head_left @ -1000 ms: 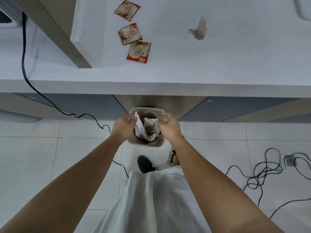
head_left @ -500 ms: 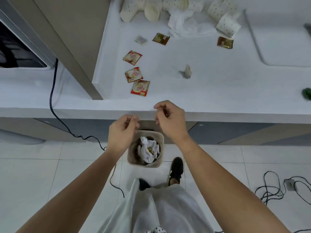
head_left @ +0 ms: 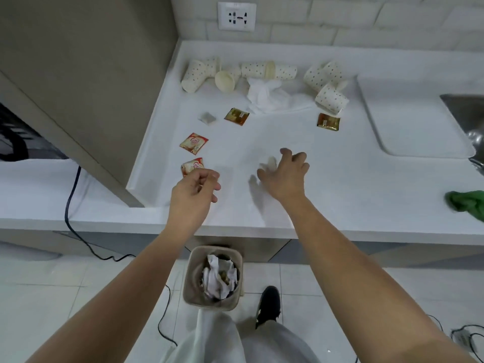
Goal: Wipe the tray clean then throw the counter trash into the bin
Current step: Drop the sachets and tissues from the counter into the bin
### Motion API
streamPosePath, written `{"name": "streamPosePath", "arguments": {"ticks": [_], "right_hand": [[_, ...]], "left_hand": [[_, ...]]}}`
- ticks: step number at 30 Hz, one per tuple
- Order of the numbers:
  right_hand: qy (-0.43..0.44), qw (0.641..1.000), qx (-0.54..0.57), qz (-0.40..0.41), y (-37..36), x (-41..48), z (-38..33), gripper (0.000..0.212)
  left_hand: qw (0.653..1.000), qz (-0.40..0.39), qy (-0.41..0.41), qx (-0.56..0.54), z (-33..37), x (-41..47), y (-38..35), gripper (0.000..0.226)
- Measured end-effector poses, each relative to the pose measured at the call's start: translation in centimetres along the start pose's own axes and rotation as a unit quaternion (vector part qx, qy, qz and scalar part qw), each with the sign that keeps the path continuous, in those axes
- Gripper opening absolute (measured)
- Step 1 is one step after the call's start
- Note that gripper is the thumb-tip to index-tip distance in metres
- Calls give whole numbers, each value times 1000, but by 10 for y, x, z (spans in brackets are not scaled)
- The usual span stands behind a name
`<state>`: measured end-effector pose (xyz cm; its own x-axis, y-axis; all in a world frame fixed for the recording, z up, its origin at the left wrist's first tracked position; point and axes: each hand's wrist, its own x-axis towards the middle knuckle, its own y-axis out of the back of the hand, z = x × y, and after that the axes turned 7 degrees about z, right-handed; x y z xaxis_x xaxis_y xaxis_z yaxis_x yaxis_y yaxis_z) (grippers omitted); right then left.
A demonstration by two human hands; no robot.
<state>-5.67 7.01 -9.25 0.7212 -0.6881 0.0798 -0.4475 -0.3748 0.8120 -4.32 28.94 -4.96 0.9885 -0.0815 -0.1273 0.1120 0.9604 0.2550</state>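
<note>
Right hand [head_left: 284, 176] is being held spread over a paper scrap [head_left: 271, 162]; left hand [head_left: 195, 191] loosely curled, empty.

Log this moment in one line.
phase: counter trash to bin | left hand: loosely curled over red-and-white creamer sachet | right hand: open, over small white paper packet | beige plastic bin: crumpled white tissue inside

head view | 1 camera | looks steeply down | counter [head_left: 340, 184] near
</note>
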Motion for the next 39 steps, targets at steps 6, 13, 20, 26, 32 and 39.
{"name": "streamPosePath", "arguments": {"ticks": [6, 13, 20, 26, 32, 39], "right_hand": [[51, 996, 54, -52, -10, 31, 14, 16], [185, 935, 196, -230, 5, 56, -36, 13], [163, 868, 271, -383, -9, 78, -80, 25], [99, 843, 344, -403, -35, 103, -111, 15], [260, 939, 88, -208, -95, 149, -130, 42], [451, 861, -157, -176, -116, 156, -129, 56]], "left_hand": [[999, 12, 17, 26, 13, 23, -28, 17], [998, -8, 27, 60, 16, 49, -44, 51], [993, 88, 70, 40, 6, 61, -29, 18], [982, 153, 108, -7, 7, 63, -22, 3], [973, 189, 123, -44, 11, 66, -19, 13], [972, 196, 130, -13, 5, 79, -18, 12]]}}
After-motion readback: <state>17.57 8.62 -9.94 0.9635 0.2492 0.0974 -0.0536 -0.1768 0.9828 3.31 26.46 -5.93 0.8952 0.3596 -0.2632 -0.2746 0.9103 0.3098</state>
